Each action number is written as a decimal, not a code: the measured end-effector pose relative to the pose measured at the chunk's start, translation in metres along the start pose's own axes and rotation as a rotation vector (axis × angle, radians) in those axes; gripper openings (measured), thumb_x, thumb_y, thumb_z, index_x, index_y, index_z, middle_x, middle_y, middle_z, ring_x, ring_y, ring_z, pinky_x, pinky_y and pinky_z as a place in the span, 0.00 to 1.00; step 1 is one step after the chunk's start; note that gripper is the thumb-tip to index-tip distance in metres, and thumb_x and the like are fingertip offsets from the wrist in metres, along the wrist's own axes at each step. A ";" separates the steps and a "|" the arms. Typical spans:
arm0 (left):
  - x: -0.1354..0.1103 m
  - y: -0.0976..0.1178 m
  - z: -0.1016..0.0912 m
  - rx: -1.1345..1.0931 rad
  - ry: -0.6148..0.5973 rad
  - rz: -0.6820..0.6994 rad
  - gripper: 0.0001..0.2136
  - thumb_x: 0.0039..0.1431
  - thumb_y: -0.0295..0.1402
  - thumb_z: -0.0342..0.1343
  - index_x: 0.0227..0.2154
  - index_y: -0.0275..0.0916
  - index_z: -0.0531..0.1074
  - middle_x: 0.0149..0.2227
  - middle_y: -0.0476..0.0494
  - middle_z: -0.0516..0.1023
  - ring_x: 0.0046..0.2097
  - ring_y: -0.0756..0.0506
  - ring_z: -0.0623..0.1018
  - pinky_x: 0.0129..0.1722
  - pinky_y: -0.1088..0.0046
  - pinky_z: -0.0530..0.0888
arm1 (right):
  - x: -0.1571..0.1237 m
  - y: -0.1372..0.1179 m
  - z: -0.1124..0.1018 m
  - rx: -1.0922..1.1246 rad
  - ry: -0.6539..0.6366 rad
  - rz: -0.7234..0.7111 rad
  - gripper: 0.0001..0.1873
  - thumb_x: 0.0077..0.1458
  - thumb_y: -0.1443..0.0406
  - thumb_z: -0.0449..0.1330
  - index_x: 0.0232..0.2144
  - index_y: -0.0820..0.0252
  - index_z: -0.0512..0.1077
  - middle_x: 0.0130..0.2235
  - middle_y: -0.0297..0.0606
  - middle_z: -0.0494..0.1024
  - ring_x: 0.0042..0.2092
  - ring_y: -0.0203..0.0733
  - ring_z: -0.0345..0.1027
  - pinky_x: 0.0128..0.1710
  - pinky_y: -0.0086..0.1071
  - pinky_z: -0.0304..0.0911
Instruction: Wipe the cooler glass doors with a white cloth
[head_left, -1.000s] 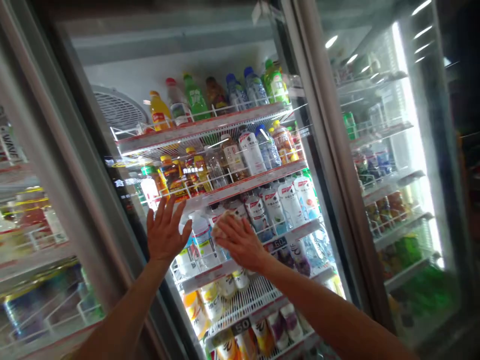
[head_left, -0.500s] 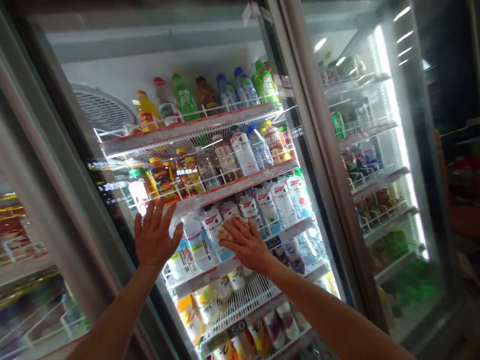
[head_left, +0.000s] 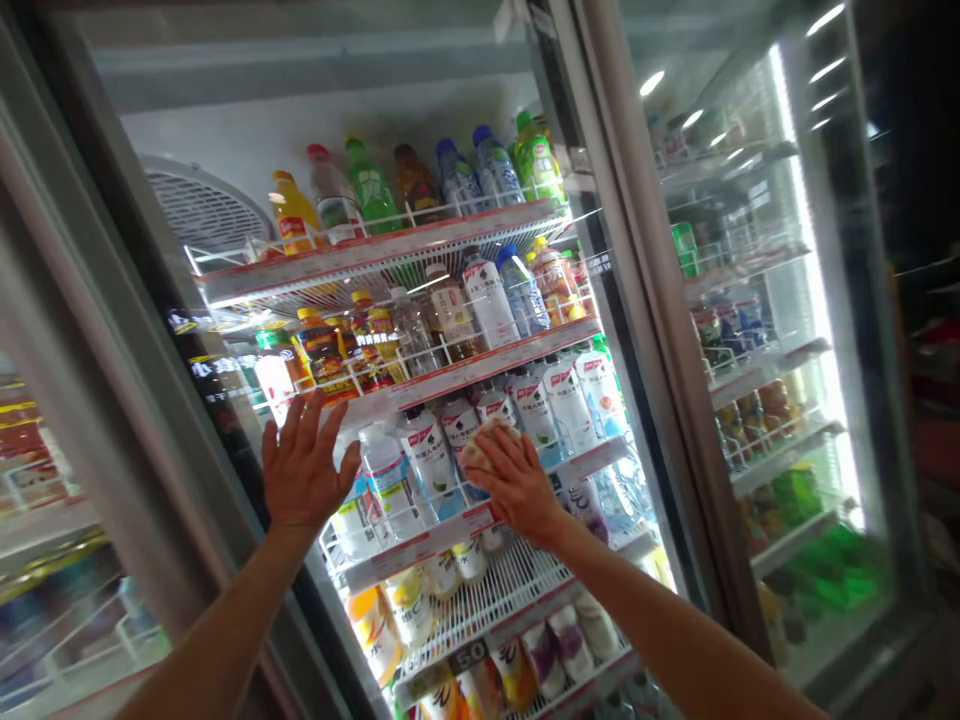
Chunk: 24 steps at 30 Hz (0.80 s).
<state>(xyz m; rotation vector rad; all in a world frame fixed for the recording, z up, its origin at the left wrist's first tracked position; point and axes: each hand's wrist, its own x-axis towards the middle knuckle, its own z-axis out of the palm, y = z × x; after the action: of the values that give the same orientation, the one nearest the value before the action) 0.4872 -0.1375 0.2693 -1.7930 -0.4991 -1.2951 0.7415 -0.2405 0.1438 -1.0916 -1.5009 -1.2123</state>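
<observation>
A light-coloured cloth lies under the fingers of my right hand, which presses it flat toward the glass door of a drinks fridge. Left of it, my left hand is raised with its fingers spread, palm toward the same door near the frame; it holds nothing. Whether its palm touches the glass I cannot tell. Behind the glass, white-labelled bottles stand in a row on the shelf at hand height. Part of that row is hidden by my right hand and the cloth.
Metal door frames run at a slant on both sides. Higher shelves hold coloured bottles, such as a green bottle; lower ones hold drinks near a price tag. Another lit fridge section stands at the right.
My right hand has slid a little to the right with the cloth. My left hand stays raised in nearly the same place, and the view has shifted slightly.
</observation>
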 end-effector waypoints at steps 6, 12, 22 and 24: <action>-0.001 0.000 0.001 -0.013 -0.003 -0.014 0.29 0.57 0.37 0.50 0.62 0.49 0.50 0.64 0.46 0.52 0.65 0.41 0.53 0.63 0.56 0.46 | 0.013 0.047 -0.011 -0.124 0.266 0.393 0.21 0.56 0.70 0.49 0.50 0.52 0.68 0.66 0.36 0.47 0.67 0.47 0.35 0.61 0.50 0.43; -0.001 0.004 -0.001 -0.006 -0.046 -0.056 0.27 0.58 0.37 0.48 0.61 0.49 0.52 0.64 0.45 0.52 0.65 0.41 0.52 0.63 0.55 0.45 | 0.008 -0.008 0.004 0.038 0.019 -0.012 0.18 0.54 0.66 0.53 0.47 0.48 0.71 0.65 0.31 0.52 0.66 0.44 0.38 0.64 0.46 0.36; -0.002 0.004 0.001 0.037 -0.036 -0.043 0.26 0.59 0.38 0.47 0.61 0.47 0.53 0.64 0.45 0.54 0.65 0.42 0.51 0.63 0.57 0.46 | -0.002 0.057 -0.013 -0.149 0.341 0.489 0.21 0.55 0.69 0.50 0.50 0.56 0.69 0.66 0.40 0.47 0.66 0.53 0.39 0.59 0.53 0.47; -0.002 0.003 0.001 0.026 -0.025 -0.036 0.26 0.59 0.38 0.47 0.61 0.47 0.53 0.64 0.45 0.54 0.65 0.42 0.51 0.64 0.57 0.45 | -0.002 0.017 -0.002 -0.081 0.220 0.346 0.21 0.55 0.69 0.51 0.50 0.53 0.68 0.66 0.37 0.46 0.66 0.51 0.36 0.61 0.52 0.44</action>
<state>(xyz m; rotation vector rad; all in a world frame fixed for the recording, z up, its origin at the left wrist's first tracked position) 0.4890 -0.1378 0.2662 -1.7883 -0.5616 -1.2859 0.7590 -0.2405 0.1460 -1.1730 -1.0537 -1.1146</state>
